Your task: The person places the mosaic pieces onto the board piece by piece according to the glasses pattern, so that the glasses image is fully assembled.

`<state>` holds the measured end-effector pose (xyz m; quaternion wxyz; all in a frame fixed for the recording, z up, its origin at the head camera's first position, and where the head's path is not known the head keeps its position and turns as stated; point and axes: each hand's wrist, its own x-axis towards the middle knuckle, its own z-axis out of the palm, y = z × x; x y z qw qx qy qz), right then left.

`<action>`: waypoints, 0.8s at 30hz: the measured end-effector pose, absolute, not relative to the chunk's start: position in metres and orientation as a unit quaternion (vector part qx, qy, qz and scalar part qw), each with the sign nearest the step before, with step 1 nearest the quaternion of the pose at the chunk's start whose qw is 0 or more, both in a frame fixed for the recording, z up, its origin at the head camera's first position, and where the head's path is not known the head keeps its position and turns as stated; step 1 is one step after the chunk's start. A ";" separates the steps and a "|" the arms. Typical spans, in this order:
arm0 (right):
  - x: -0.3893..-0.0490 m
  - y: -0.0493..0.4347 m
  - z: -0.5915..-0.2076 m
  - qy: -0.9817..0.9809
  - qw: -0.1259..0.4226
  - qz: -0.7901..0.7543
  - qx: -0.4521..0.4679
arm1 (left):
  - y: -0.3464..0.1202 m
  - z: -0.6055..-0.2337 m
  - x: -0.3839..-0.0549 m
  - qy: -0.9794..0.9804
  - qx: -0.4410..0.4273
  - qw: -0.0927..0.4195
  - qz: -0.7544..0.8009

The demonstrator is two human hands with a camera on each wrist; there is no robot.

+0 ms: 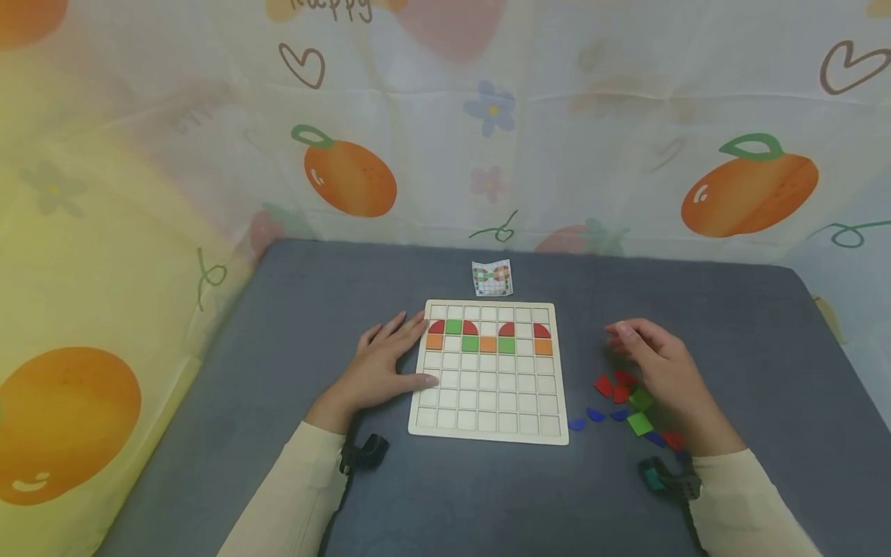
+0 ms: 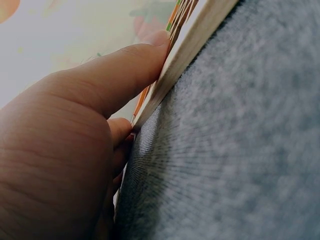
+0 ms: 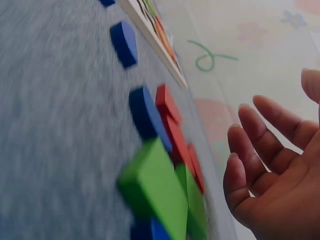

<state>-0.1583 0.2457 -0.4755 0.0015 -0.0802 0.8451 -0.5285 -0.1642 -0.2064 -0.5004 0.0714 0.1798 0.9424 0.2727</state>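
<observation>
A pale wooden grid board (image 1: 468, 400) lies flat on the table. Red rounded pieces (image 1: 506, 329), green squares (image 1: 454, 326) and orange squares (image 1: 489, 344) sit in its second and third rows. My left hand (image 1: 379, 363) rests at the board's left side, thumb on the rim and the other fingers stretched along the edge; the left wrist view shows the thumb (image 2: 125, 70) touching the frame. Right of the board, my right hand (image 1: 657, 360) hovers above loose pieces, its fingers loosely bent. Its palm (image 3: 285, 200) holds nothing visible in the right wrist view.
Loose green squares (image 1: 640, 423), red pieces (image 1: 602, 386) and blue half-round pieces (image 1: 595, 415) lie right of the board, some touching or overlapping. A small printed pattern card (image 1: 493, 278) lies behind the board. A fruit-print curtain (image 1: 445, 178) hangs at the grey table's (image 1: 334, 286) back edge.
</observation>
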 end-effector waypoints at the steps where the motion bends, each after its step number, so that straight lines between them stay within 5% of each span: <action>1: -0.157 0.249 -0.476 0.844 -0.001 -0.530 -0.079 | -0.207 -0.501 -0.164 0.942 0.179 0.072 0.273; 15: -0.143 0.292 -0.491 0.863 -0.027 -0.499 -0.075 | -0.207 -0.503 -0.165 0.943 0.179 0.072 0.270; 24: -0.139 0.301 -0.492 0.881 0.027 -0.465 -0.081 | -0.208 -0.502 -0.165 0.944 0.179 0.069 0.269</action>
